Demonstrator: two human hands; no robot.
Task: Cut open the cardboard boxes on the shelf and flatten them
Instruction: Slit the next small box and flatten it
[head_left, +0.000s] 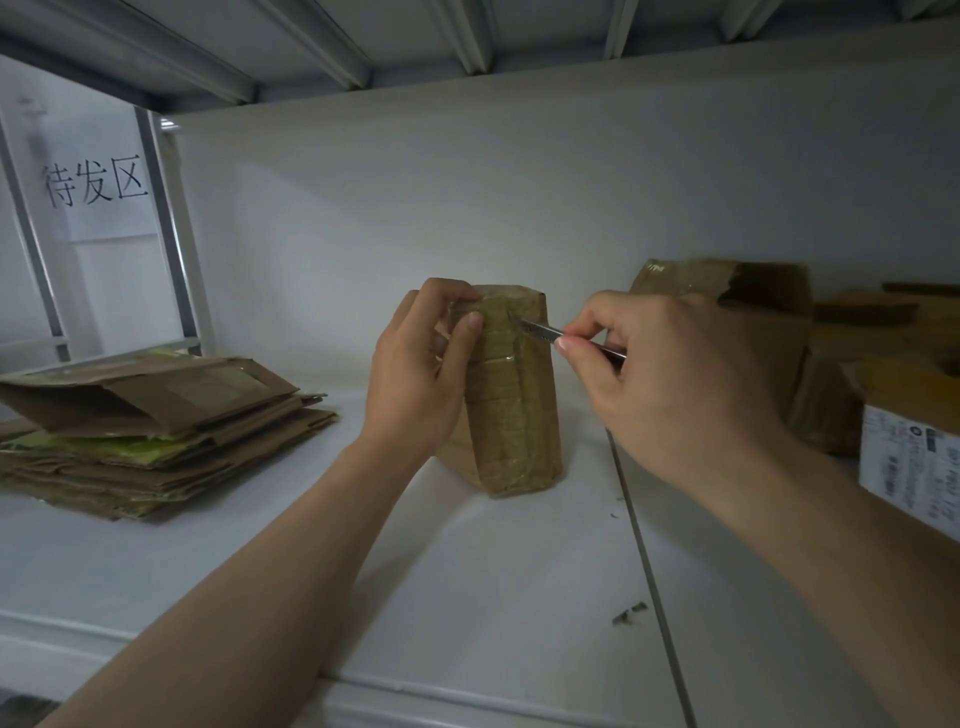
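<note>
Two white shelf panels (467, 571) bear flattened cardboard (156, 431) left, boxes (769, 332) right.

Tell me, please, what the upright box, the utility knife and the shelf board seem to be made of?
The upright box: brown cardboard under glossy clear tape, going by its sheen and wrinkles. The utility knife: a thin grey metal blade, faintly glinting. The shelf board: smooth matt white, likely painted metal, though the look leaves that open.

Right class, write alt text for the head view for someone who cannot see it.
A left hand grips an upright taped cardboard box on a shelf while the right hand sets a knife to its top. Flattened boxes lie left.
</note>
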